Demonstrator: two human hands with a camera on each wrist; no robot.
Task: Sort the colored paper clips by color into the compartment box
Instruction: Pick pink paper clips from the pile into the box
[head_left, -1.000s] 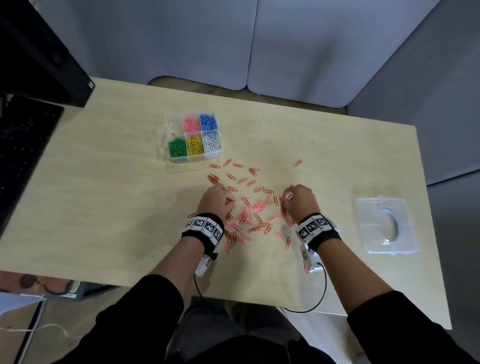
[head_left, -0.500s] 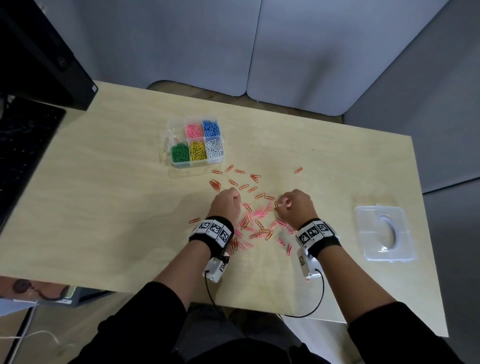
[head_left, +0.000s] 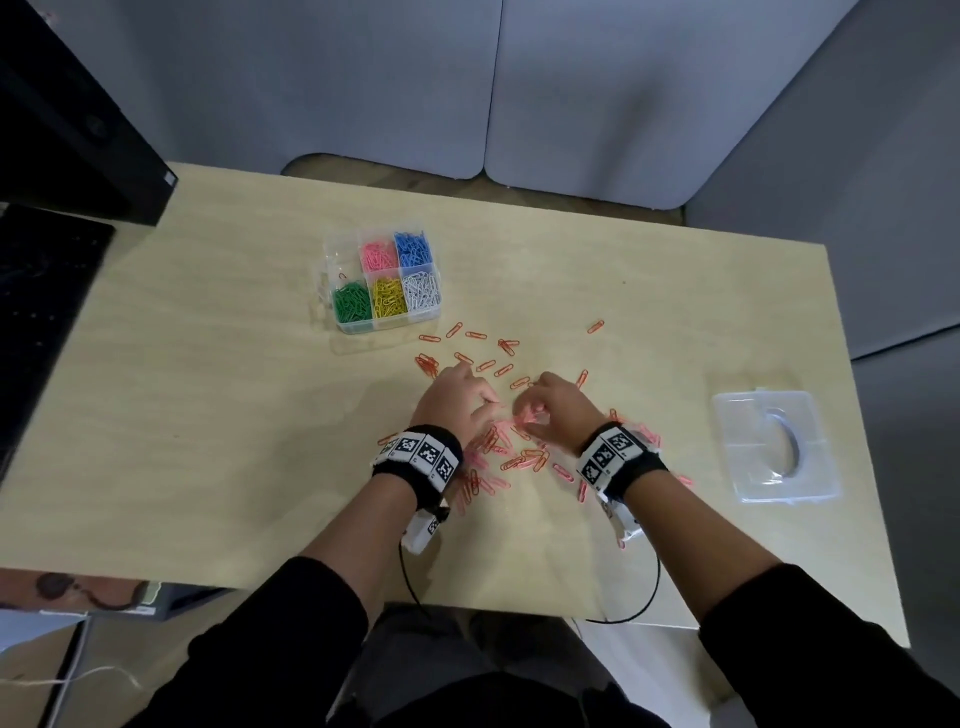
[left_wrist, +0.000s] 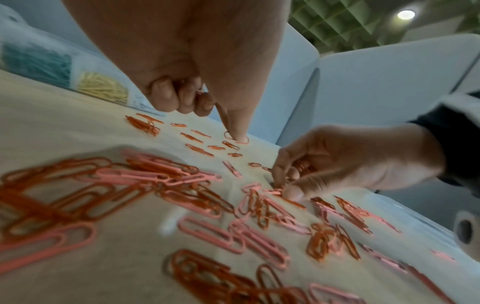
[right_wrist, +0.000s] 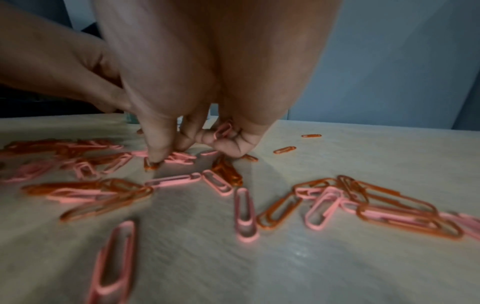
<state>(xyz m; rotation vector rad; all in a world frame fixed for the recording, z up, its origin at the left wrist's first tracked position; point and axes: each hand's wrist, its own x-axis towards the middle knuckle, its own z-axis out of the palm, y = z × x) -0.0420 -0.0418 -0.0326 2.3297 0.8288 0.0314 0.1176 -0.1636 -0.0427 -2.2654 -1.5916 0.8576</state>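
The clear compartment box (head_left: 387, 325) at the table's far left holds pink, blue, green, yellow and white clips; its far-left cell has a single orange one. Orange and pink paper clips (head_left: 519, 460) lie mixed and scattered in front of it. My left hand (head_left: 457, 397) presses its straight index finger on an orange clip (left_wrist: 235, 138). Its other fingers (left_wrist: 182, 96) are curled, with a bit of orange wire between them. My right hand (head_left: 543, 410) is just to the right, over the pile. It keeps a pink clip (right_wrist: 223, 129) in its curled fingers while the thumb (right_wrist: 155, 152) pins another.
A clear lid (head_left: 774, 447) lies near the table's right edge. A black keyboard (head_left: 41, 291) and a dark monitor base sit at the left. Grey partition panels stand behind the table. Cables hang from both wristbands over the near edge.
My left hand has moved forward from the pile's left side, and its index finger now stretches out onto a farther orange clip. The right hand stays picking at the pile.
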